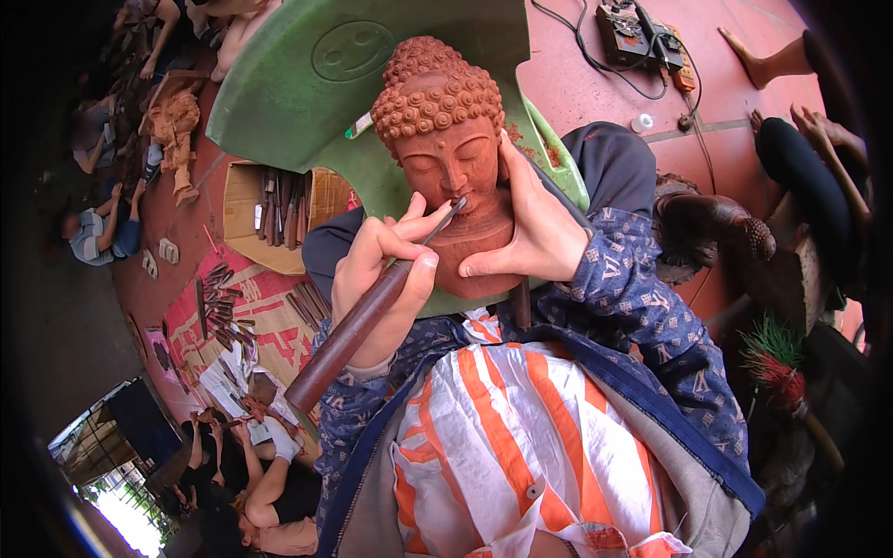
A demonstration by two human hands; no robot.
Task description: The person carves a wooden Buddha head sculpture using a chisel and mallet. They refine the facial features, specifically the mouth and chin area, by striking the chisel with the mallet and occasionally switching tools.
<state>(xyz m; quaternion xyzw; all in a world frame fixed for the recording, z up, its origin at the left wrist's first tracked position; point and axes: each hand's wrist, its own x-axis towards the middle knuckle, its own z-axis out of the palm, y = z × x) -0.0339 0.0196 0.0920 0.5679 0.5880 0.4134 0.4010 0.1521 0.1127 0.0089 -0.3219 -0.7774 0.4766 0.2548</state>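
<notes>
Just beyond the left hand (372, 279) and within the clasp of the right hand (544, 228), a reddish-brown carved bust (453, 167) stands between the person's knees (614, 163), facing the wearer. Its long axis runs from the chest, close to both hands, away to the curled crown. The left hand is closed round the dark handle of a carving tool (358, 325), fingertips gathered toward the slim blade. This tool lies aslant: its butt points back past the left hand, toward the body and outward, while its blade reaches forward and rightward to the mouth. The left hand is therefore nearer the lips; whether the blade touches them or hovers just over them cannot be told. The right hand is clamped on the neck and jaw, thumb across the chest, fingers up by the ear.

Beyond both hands, a green plastic seat (279, 93) curves behind the bust. Well left of the left hand are an open cardboard box (244, 219) of dark tools (279, 206) and a loose tool pile (223, 307). Past the right hand lie a darker carved piece (716, 223) and, nearer the body, a green-and-red brush (774, 353).
</notes>
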